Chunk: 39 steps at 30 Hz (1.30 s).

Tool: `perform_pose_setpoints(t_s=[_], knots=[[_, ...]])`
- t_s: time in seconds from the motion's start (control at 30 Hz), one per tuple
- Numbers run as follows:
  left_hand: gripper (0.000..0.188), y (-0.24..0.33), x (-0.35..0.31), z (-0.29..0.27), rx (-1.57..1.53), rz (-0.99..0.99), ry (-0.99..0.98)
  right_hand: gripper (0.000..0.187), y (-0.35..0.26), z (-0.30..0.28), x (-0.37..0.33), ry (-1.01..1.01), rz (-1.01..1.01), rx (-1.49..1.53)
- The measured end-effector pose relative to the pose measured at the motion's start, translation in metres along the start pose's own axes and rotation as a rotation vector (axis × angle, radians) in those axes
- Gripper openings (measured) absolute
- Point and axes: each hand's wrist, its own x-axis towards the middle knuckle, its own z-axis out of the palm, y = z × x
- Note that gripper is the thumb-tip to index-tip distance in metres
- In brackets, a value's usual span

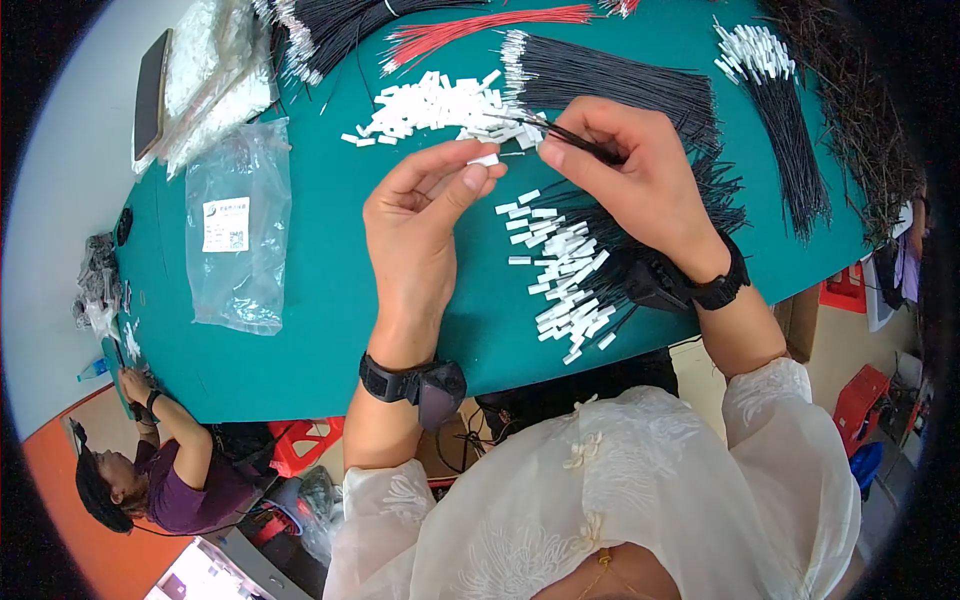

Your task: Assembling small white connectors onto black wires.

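My left hand (420, 200) pinches a small white connector housing (486, 160) between thumb and fingertips. Black tweezers (580, 140) are gripped in my right hand (640, 170), their thin tips pointing left over a loose heap of white housings (430, 108). Between my two hands a short pale wire end (512, 153) shows by the right fingertips; whether it touches the housing is too small to tell. Under my right wrist lies a fan of black wires with white housings (565, 275) on their ends.
Black wire bundles (620, 85) and red wires (490, 30) lie at the far side of the green table (330, 370). Another black bundle (790, 130) is at right. On the left are a clear plastic bag (240, 270) and a phone (152, 95). A person (180, 470) works at lower left.
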Motion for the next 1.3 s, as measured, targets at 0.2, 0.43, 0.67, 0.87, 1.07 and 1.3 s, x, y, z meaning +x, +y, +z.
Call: perform_pose_setpoints(t_s=[0.2, 0.43, 0.67, 0.87, 1.07, 1.3], knots=[[0.016, -0.0015, -0.0003, -0.0039, 0.008, -0.039, -0.008, 0.015, 0.0003, 0.0012, -0.0001, -0.006, -0.001, 0.021], [0.019, -0.0051, 0.0007, -0.0051, 0.026, -0.096, 0.034, 0.017, -0.0029, 0.0007, -0.0006, -0.026, 0.009, 0.009], [0.019, -0.0046, 0.0007, -0.0033, 0.006, -0.104, 0.053, 0.020, -0.0013, 0.0011, -0.0007, -0.022, -0.016, -0.014], [0.019, -0.0034, -0.0003, -0.0035, -0.002, -0.116, 0.036, 0.021, -0.0001, 0.0010, -0.0005, -0.033, -0.026, -0.029], [0.018, 0.0007, -0.0011, 0.0005, -0.052, -0.141, -0.016, 0.021, -0.0002, 0.0000, -0.0004, -0.015, 0.006, -0.012], [0.016, -0.0002, -0.0010, -0.0008, 0.018, -0.120, -0.050, 0.020, -0.0018, 0.0002, 0.0000, -0.037, -0.004, 0.003]])
